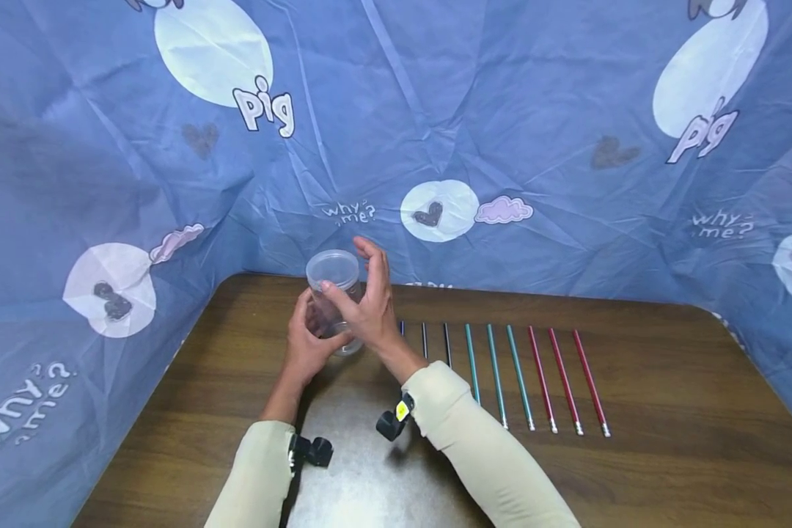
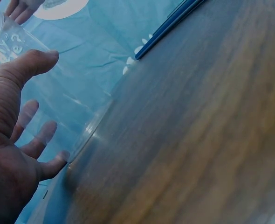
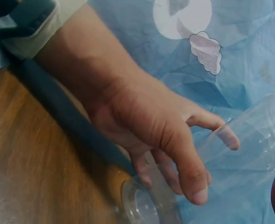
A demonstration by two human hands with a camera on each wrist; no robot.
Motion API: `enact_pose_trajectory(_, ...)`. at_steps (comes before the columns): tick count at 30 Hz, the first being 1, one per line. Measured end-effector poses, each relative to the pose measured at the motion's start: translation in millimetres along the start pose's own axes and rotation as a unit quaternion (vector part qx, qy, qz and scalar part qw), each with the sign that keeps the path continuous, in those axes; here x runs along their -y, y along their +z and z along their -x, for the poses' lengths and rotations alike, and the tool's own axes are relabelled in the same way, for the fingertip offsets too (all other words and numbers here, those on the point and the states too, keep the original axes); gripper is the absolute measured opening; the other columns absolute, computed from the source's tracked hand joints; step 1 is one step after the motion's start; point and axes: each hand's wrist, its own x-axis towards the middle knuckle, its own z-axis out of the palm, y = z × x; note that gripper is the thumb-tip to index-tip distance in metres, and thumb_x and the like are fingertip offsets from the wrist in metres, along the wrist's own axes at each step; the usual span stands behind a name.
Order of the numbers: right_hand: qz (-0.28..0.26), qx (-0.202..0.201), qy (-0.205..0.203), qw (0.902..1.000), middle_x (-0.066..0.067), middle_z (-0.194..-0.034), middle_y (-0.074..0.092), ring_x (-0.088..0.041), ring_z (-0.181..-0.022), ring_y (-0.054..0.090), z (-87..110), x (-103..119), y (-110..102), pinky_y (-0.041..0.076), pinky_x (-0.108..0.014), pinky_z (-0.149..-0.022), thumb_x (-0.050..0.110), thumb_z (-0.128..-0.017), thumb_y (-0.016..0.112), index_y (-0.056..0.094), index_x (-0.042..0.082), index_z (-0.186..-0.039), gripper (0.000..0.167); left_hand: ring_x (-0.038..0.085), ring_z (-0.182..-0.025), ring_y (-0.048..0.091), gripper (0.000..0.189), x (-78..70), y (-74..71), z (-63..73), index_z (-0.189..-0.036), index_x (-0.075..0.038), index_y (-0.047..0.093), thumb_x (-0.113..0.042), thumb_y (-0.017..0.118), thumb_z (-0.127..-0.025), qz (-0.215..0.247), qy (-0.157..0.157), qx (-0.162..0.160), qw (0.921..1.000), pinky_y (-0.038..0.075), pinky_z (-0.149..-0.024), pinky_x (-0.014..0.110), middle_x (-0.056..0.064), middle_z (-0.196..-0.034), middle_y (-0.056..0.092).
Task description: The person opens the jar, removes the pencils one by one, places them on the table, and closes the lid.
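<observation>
A clear plastic jar [image 1: 335, 293] stands upright with its base near the tabletop; I cannot tell whether they touch. My left hand [image 1: 306, 341] grips its lower part, thumb on one side and fingers around the other, which also shows in the right wrist view, where the left hand [image 3: 151, 121] wraps the jar near its base [image 3: 140, 205]. My right hand [image 1: 372, 308] is at the jar's upper right, its thumb by the rim and its fingers extended upward. Only fingertips of the right hand [image 2: 25, 9] appear in the left wrist view.
On the brown wooden table [image 1: 686, 396], right of the hands, pencils lie in a row: dark ones [image 1: 446, 345], teal ones [image 1: 494, 374] and red ones [image 1: 590, 381]. The right forearm partly covers the dark pencils. A blue printed cloth [image 1: 541, 147] hangs behind the table.
</observation>
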Motion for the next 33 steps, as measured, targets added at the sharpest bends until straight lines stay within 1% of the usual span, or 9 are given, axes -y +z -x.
enact_pose_trajectory(4, -0.064, 0.050, 0.017, 0.9965, -0.018, -0.148, 0.046, -0.036, -0.135, 0.043, -4.3, 3.2, -1.0, 0.034, -0.049, -0.111, 0.012, -0.075, 0.066, 0.034, 0.002, -0.149, 0.081, 0.034, -0.110, 0.058, 0.091, -1.2, -0.9, -0.9, -0.146, 0.004, 0.036, 0.010, 0.084, -0.068, -0.020, -0.003, -0.003, 0.9998, 0.049, -0.093, 0.051, 0.030, -0.125, 0.056)
enact_pose_trajectory(8, -0.079, 0.064, 0.036, 0.9942, -0.026, -0.144, 0.049, -0.037, -0.132, 0.047, -6.2, 8.2, -1.3, 0.035, -0.053, -0.108, 0.000, -0.073, 0.063, 0.032, -0.003, -0.148, 0.081, 0.029, -0.111, 0.057, 0.091, -1.1, -1.2, -1.3, -0.146, 0.003, 0.037, 0.011, 0.083, -0.068, -0.018, 0.003, 0.000, 0.9998, 0.049, -0.092, 0.041, 0.028, -0.127, 0.057)
enact_pose_trajectory(10, -0.077, 0.064, 0.038, 0.9942, -0.029, -0.141, 0.050, -0.040, -0.130, 0.048, -6.7, 10.2, -1.7, 0.035, -0.056, -0.105, -0.002, -0.073, 0.063, 0.032, -0.006, -0.147, 0.080, 0.028, -0.111, 0.057, 0.090, -1.2, -1.1, -1.5, -0.146, 0.003, 0.038, 0.012, 0.083, -0.068, -0.012, 0.006, 0.001, 0.9999, 0.049, -0.092, 0.041, 0.027, -0.127, 0.058)
enact_pose_trajectory(13, -0.073, 0.059, 0.034, 0.9950, -0.029, -0.140, 0.051, -0.042, -0.128, 0.049, -7.1, 10.4, -1.7, 0.036, -0.057, -0.105, -0.002, -0.073, 0.064, 0.033, -0.007, -0.145, 0.078, 0.029, -0.111, 0.057, 0.089, -1.0, -1.0, -2.0, -0.145, 0.003, 0.039, 0.011, 0.082, -0.068, -0.004, 0.009, 0.001, 1.0000, 0.049, -0.094, 0.049, 0.027, -0.126, 0.058)
enact_pose_trajectory(16, -0.061, 0.052, 0.028, 0.9964, -0.025, -0.139, 0.054, -0.038, -0.125, 0.052, -6.6, 7.2, -0.9, 0.038, -0.050, -0.106, 0.001, -0.074, 0.068, 0.036, -0.005, -0.143, 0.076, 0.032, -0.112, 0.056, 0.089, -0.5, -0.9, -2.8, -0.145, 0.004, 0.039, 0.011, 0.083, -0.068, 0.002, 0.013, 0.000, 0.9999, 0.046, -0.095, 0.059, 0.029, -0.126, 0.057)
enact_pose_trajectory(19, -0.055, 0.042, 0.024, 0.9973, -0.020, -0.138, 0.055, -0.031, -0.124, 0.052, -5.1, 2.8, 0.0, 0.039, -0.043, -0.107, 0.007, -0.076, 0.073, 0.038, -0.002, -0.141, 0.075, 0.035, -0.112, 0.056, 0.089, 0.0, -0.8, -3.6, -0.144, 0.005, 0.038, 0.011, 0.083, -0.068, 0.004, 0.019, 0.000, 0.9998, 0.044, -0.096, 0.064, 0.031, -0.126, 0.056)
enact_pose_trajectory(23, -0.044, 0.016, 0.022, 0.9986, -0.014, -0.135, 0.058, -0.024, -0.123, 0.053, -2.8, -0.6, 1.2, 0.042, -0.041, -0.105, 0.017, -0.075, 0.081, 0.041, 0.002, -0.138, 0.077, 0.035, -0.113, 0.056, 0.089, 0.3, -0.6, -4.0, -0.145, 0.004, 0.038, 0.010, 0.083, -0.068, -0.002, 0.023, 0.000, 0.9997, 0.045, -0.096, 0.062, 0.029, -0.126, 0.057)
enact_pose_trajectory(27, -0.009, -0.018, 0.032, 0.9993, -0.005, -0.130, 0.059, -0.019, -0.119, 0.054, 0.4, 0.4, 3.1, 0.046, -0.042, -0.100, 0.024, -0.071, 0.087, 0.045, 0.007, -0.131, 0.075, 0.036, -0.114, 0.056, 0.089, 0.2, -0.8, -2.8, -0.145, 0.004, 0.037, 0.010, 0.083, -0.069, -0.003, 0.025, 0.004, 0.9997, 0.045, -0.097, 0.061, 0.028, -0.127, 0.056)
enact_pose_trajectory(33, 0.057, -0.061, 0.037, 0.9959, -0.004, -0.123, 0.059, -0.017, -0.111, 0.055, 8.3, 5.3, 7.5, 0.047, -0.036, -0.092, 0.031, -0.066, 0.090, 0.049, 0.008, -0.125, 0.076, 0.038, -0.112, 0.056, 0.089, 1.9, -1.2, 0.6, -0.145, 0.004, 0.037, 0.011, 0.083, -0.069, 0.000, 0.013, 0.008, 0.9999, 0.045, -0.095, 0.062, 0.029, -0.126, 0.056)
